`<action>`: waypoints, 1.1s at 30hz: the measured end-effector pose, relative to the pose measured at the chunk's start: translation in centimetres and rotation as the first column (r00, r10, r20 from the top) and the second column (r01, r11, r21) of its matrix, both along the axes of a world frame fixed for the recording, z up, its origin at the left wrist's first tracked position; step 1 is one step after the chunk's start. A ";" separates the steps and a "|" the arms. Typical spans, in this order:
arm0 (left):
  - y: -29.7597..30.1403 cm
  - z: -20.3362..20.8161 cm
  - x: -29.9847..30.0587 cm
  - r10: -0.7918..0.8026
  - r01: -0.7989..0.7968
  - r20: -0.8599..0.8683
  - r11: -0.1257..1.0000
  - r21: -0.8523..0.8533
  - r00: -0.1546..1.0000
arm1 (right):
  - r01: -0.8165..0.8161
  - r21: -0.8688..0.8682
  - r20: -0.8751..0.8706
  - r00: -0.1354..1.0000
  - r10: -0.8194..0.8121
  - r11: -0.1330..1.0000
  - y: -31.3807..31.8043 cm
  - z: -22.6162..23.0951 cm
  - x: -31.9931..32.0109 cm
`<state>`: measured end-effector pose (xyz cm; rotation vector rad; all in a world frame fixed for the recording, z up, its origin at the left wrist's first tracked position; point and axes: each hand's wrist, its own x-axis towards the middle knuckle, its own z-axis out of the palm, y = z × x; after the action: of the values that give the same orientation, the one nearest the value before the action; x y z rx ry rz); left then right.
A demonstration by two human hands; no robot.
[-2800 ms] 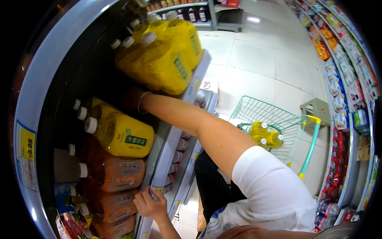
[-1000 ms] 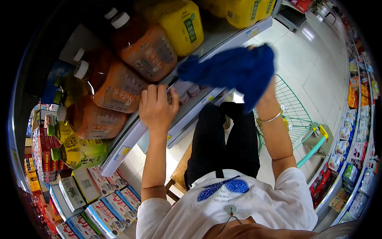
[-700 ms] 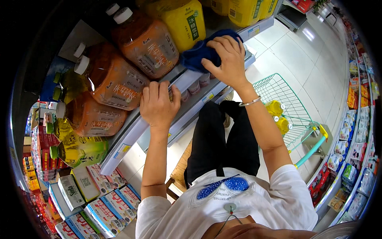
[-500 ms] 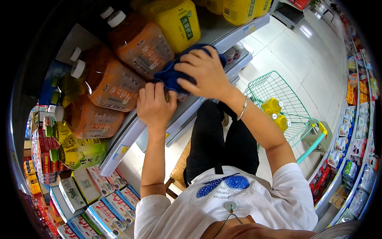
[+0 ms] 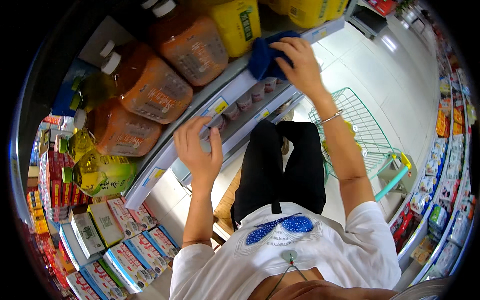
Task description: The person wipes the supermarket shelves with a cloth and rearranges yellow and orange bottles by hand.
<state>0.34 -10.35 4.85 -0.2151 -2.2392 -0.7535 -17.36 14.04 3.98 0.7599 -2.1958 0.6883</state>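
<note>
My right hand [image 5: 301,67] grips a dark blue cloth [image 5: 265,60], which lies bunched against the shelf's front edge beside a yellow bottle [image 5: 242,27]. Lower and to the left, my left hand [image 5: 197,150] is at the price rail [image 5: 220,106] with fingers and thumb apart and nothing in it. Large orange-brown drink bottles [image 5: 192,52] lie tilted on the upper shelf [image 5: 207,90], left of the cloth. Nearer me on that shelf is a bottle of yellow-green drink [image 5: 107,175].
Small cups [image 5: 244,101] line the lower shelf. A green wire shopping cart [image 5: 367,120] holding yellow bottles stands to my right. Stacked cartons [image 5: 132,260] sit at lower left, a wooden stool [image 5: 226,205] is by my legs, and a stocked shelf [image 5: 435,185] runs along the far right.
The cloth has moved right and away along the shelf edge in my right hand. My left hand has come apart from the cloth, lowered slightly and spread its fingers.
</note>
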 end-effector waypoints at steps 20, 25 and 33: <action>0.8 2.6 -4.5 -0.070 0.080 -0.130 0.994 0.077 0.989 | 0.713 -0.103 0.821 0.455 -0.346 0.693 21.6 -14.9 20.3; 2.6 1.4 -7.7 0.229 -0.224 -0.037 0.885 -0.409 0.973 | 0.674 0.134 0.832 0.322 -0.453 0.726 25.2 -23.3 21.4; 3.0 1.2 -7.6 0.208 -0.224 -0.082 0.925 -0.306 0.975 | 0.709 0.166 0.875 0.215 -0.433 0.686 23.1 -28.4 17.8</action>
<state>-7.23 -7.40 6.07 -0.1331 -2.2809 -0.2687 0.47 37.14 -24.41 -0.8665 -2.8653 1.0725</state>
